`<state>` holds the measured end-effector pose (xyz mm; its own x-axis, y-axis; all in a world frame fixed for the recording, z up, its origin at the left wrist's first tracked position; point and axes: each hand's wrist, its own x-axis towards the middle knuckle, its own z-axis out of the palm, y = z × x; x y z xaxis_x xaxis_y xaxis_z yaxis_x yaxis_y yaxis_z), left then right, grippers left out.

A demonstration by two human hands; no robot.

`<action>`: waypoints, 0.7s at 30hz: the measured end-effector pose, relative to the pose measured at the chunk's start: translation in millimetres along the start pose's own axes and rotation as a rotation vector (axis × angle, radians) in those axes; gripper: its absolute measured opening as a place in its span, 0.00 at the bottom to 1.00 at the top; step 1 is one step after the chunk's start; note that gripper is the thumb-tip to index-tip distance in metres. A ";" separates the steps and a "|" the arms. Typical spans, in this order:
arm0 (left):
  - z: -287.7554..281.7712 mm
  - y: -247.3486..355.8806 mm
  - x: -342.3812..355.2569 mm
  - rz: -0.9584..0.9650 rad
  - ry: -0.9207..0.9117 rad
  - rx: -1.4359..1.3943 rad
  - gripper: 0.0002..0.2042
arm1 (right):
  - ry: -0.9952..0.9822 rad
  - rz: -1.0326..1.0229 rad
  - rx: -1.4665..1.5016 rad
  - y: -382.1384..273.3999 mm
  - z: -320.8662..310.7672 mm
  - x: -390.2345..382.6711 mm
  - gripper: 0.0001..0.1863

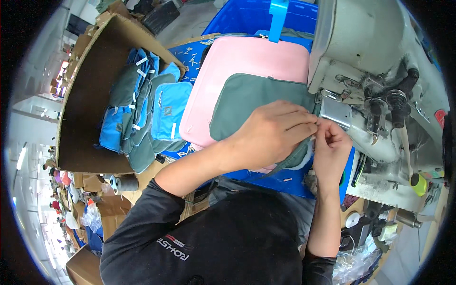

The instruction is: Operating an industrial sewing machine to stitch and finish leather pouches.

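Note:
A grey-green fabric panel [251,99] with rounded corners lies on a pink padded panel [256,52] beside the sewing machine. My left hand [278,126] rests over the fabric with fingers bent together, gripping near its right edge. Fingertips of my right hand [332,147] meet those of my left in a closed pinch; whatever lies between them is too small to make out. Just beyond the fingertips sits the machine's metal plate [336,111]. Below my left hand, a folded fabric edge with white lining [304,159] shows, partly hidden.
To the left stands an open cardboard box [85,114] with several blue and grey-green sewn pieces [173,111]. The sewing machine [365,33] fills the right side. A blue bin [251,14] is behind the blue work surface [289,183]. Thread spools [126,184] stand lower left.

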<state>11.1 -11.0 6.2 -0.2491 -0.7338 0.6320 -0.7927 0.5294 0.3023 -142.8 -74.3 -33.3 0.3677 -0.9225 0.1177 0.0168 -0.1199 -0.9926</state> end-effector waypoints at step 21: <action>-1.7 17.0 -6.6 -0.335 0.038 -0.275 0.14 | -0.060 0.114 0.191 -3.7 -3.2 -16.8 0.08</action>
<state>0.3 3.5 8.4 0.0215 -0.8709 0.4909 -0.6475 0.3620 0.6706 -152.0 -59.6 -31.4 0.4318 -0.9019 0.0078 0.1457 0.0612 -0.9874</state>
